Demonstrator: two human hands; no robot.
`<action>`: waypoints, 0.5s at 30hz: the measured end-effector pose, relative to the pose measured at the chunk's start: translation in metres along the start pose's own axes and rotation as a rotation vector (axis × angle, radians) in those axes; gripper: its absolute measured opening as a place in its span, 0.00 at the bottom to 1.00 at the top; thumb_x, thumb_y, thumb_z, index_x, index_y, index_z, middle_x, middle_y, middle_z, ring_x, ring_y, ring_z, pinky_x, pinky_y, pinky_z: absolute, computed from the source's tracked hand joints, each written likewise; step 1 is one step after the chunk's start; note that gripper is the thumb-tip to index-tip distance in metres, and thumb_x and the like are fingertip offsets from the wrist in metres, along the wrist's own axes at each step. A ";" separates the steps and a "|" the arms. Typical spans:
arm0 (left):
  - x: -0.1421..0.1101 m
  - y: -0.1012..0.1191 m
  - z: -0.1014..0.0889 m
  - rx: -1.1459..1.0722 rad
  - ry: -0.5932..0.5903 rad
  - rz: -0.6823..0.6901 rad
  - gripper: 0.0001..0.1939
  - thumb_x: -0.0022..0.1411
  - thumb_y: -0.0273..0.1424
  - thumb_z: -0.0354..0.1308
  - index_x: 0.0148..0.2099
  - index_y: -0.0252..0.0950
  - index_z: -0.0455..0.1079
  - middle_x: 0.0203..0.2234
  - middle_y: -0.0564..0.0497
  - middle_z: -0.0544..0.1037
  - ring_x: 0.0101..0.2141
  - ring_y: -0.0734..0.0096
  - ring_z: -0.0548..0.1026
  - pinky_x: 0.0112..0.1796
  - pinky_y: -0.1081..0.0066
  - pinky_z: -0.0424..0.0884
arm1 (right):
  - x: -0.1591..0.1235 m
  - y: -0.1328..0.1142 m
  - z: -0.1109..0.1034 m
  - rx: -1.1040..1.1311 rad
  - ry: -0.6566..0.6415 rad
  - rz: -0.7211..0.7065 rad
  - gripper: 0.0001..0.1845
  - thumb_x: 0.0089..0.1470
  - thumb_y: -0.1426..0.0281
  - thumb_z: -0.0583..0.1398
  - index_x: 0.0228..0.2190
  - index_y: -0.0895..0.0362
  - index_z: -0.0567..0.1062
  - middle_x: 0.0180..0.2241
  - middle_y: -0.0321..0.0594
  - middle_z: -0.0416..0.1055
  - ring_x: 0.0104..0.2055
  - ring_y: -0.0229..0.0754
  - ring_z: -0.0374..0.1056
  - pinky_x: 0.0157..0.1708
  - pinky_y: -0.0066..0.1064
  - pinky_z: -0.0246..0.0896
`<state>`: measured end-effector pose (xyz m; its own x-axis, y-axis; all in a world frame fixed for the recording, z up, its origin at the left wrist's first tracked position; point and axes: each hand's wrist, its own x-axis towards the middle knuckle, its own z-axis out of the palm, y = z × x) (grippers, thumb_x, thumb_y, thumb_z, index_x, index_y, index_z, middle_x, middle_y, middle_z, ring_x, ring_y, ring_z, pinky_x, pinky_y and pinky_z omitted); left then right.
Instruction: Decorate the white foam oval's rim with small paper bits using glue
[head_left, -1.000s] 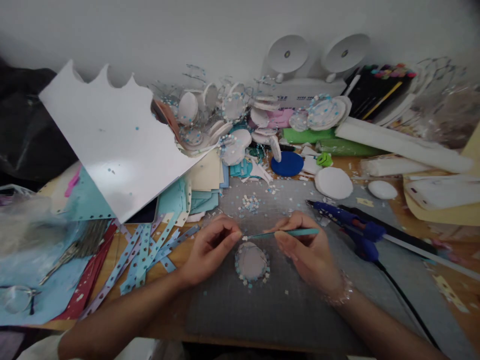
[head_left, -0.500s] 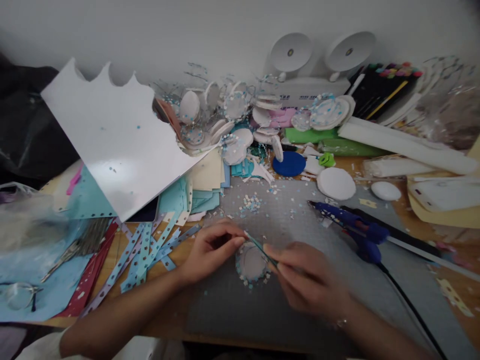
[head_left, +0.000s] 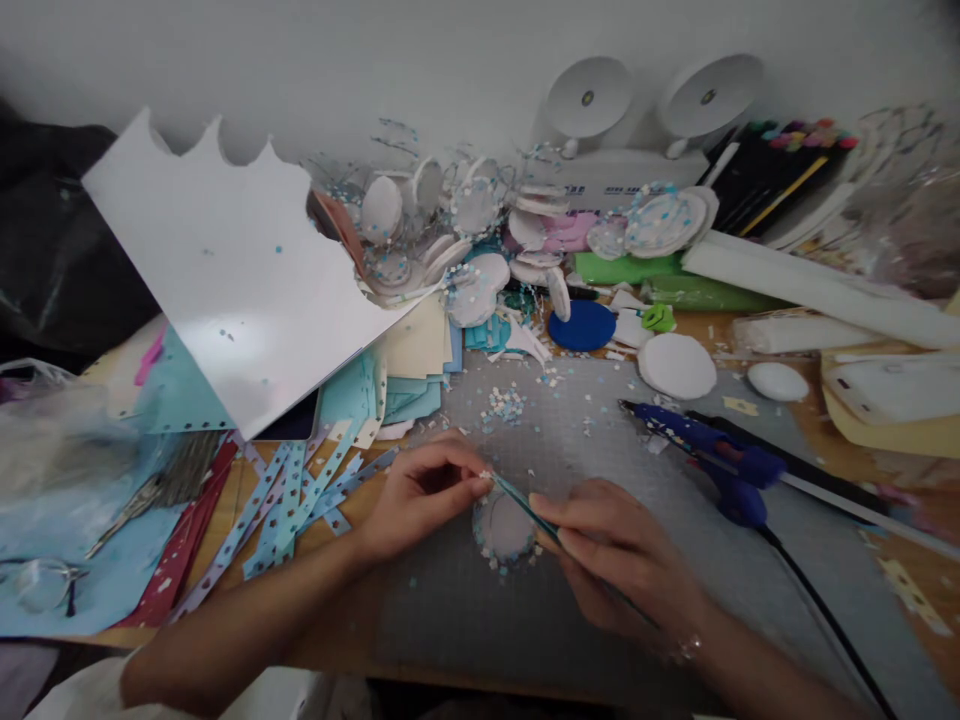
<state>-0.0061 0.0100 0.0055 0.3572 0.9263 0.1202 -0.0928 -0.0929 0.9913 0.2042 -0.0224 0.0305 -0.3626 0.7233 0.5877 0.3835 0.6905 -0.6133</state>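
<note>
My left hand (head_left: 429, 492) is closed in a pinch, thumb against forefinger, with a tiny white paper flower (head_left: 486, 476) at the fingertips. In my right hand (head_left: 626, 550) are slim teal tweezers (head_left: 525, 502), slanting up to the left; their tips meet the fingertips of my left hand. Just below the tips lies a round pale disc (head_left: 504, 525) edged with small blue and white flowers, flat on the grey cutting mat (head_left: 450, 620). Beyond my hands sits a small heap of loose blue and white paper flowers (head_left: 504, 404).
A blue glue gun (head_left: 720, 455) lies on the right, its cord running to the front. Punched paper strips (head_left: 300, 510) and a large white board (head_left: 240, 270) occupy the left. White discs (head_left: 677, 366) and several decorated pieces (head_left: 472, 290) crowd the back.
The tweezers have tilted a little, and more of their rear end shows below my right hand. A tiny white flower now shows more clearly at my left fingertips. The view has shifted slightly.
</note>
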 end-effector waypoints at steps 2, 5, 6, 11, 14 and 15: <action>0.000 0.000 0.000 0.005 0.002 -0.003 0.03 0.58 0.29 0.62 0.33 0.34 0.75 0.26 0.50 0.73 0.30 0.72 0.70 0.31 0.73 0.66 | -0.003 0.001 0.000 0.040 0.028 0.038 0.16 0.50 0.80 0.60 0.39 0.50 0.73 0.35 0.39 0.78 0.28 0.38 0.73 0.25 0.30 0.68; 0.000 -0.001 0.000 0.012 -0.006 -0.006 0.03 0.59 0.28 0.61 0.33 0.34 0.75 0.26 0.51 0.73 0.29 0.73 0.70 0.31 0.73 0.66 | -0.005 -0.001 0.002 0.158 0.061 0.180 0.14 0.49 0.81 0.61 0.35 0.51 0.73 0.35 0.39 0.77 0.31 0.38 0.73 0.27 0.30 0.69; 0.000 -0.001 0.000 0.014 -0.008 -0.007 0.03 0.59 0.28 0.61 0.34 0.34 0.75 0.26 0.51 0.73 0.29 0.73 0.70 0.31 0.73 0.66 | -0.005 -0.002 0.003 0.206 0.095 0.221 0.15 0.49 0.82 0.61 0.35 0.50 0.73 0.34 0.38 0.77 0.31 0.39 0.74 0.28 0.30 0.70; -0.001 0.000 0.000 0.042 -0.007 -0.021 0.04 0.59 0.29 0.61 0.33 0.34 0.75 0.26 0.49 0.74 0.29 0.72 0.70 0.31 0.72 0.67 | -0.002 -0.004 0.009 0.440 0.285 0.444 0.10 0.49 0.79 0.63 0.30 0.52 0.71 0.30 0.36 0.73 0.35 0.42 0.75 0.33 0.33 0.74; -0.001 0.001 0.000 0.050 -0.006 -0.027 0.04 0.59 0.29 0.62 0.32 0.34 0.75 0.26 0.49 0.74 0.29 0.73 0.70 0.30 0.73 0.66 | 0.001 -0.003 0.010 0.522 0.297 0.495 0.09 0.49 0.78 0.63 0.29 0.52 0.71 0.29 0.35 0.71 0.34 0.41 0.75 0.33 0.31 0.74; 0.000 0.001 0.000 0.057 -0.005 -0.028 0.04 0.59 0.30 0.62 0.32 0.34 0.75 0.26 0.49 0.74 0.29 0.73 0.70 0.30 0.73 0.66 | 0.001 -0.003 0.010 0.536 0.292 0.508 0.09 0.49 0.78 0.63 0.28 0.52 0.71 0.28 0.35 0.71 0.34 0.40 0.75 0.33 0.31 0.74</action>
<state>-0.0059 0.0095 0.0062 0.3634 0.9270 0.0928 -0.0302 -0.0878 0.9957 0.1941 -0.0236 0.0281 0.0125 0.9714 0.2369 -0.0459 0.2372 -0.9704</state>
